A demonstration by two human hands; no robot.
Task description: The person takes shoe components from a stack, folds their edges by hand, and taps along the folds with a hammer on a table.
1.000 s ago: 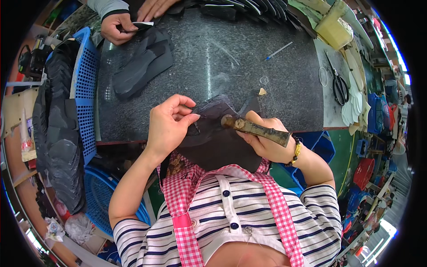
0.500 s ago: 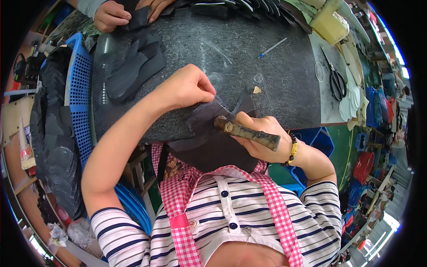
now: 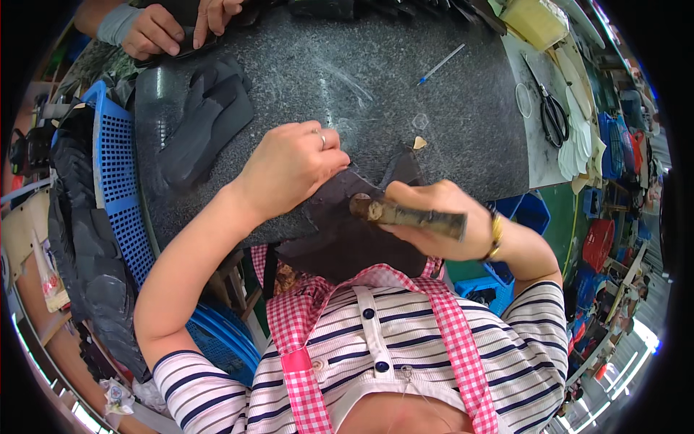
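The dark speckled tabletop (image 3: 289,94) stretches ahead of you, and black material (image 3: 354,249) extends over its near edge, right before you. Your left hand (image 3: 293,170) is curled nearly closed, fingertips at the material's upper edge (I cannot tell whether they pinch it). Your right hand (image 3: 455,197) wraps round a worn, hammer-like tool (image 3: 419,217) above the material. Beyond lie a pen (image 3: 441,64) and a tan scrap (image 3: 419,142).

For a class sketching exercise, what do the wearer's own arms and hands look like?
The sleeves are short, white with dark stripes, leaving the forearms bare. Neither hand is gloved. The left hand wears a silver-coloured ring; the right hand has a dark and gold-coloured bracelet at its wrist.
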